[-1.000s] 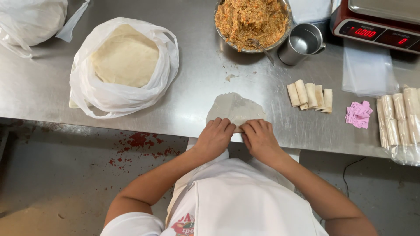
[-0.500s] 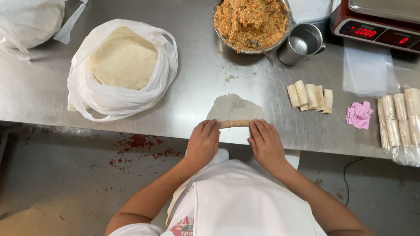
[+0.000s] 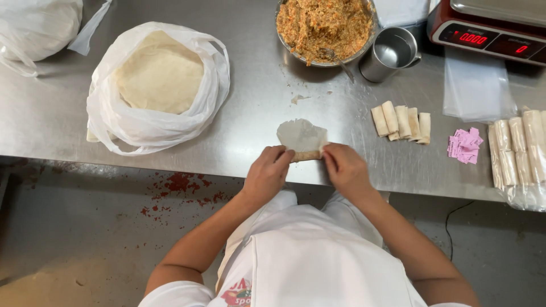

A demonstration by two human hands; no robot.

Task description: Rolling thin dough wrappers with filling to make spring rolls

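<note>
A thin pale wrapper (image 3: 301, 135) lies on the steel table (image 3: 250, 108), its near edge rolled into a filled tube (image 3: 306, 154). My left hand (image 3: 267, 173) grips the left end of that roll. On the right end rests my right hand (image 3: 344, 167), fingers curled over it. The far half of the wrapper is still flat and unrolled. Both hands sit at the table's front edge.
A white bag of round wrappers (image 3: 156, 85) lies at the left. A metal bowl of orange filling (image 3: 324, 25), a steel cup (image 3: 392, 52) and a scale (image 3: 489, 28) stand at the back. Finished rolls (image 3: 401, 120), pink tags (image 3: 465, 146) and bagged rolls (image 3: 520, 153) lie right.
My hands have moved apart to the two ends of the roll, and the wrapper's near edge has been rolled further away from me.
</note>
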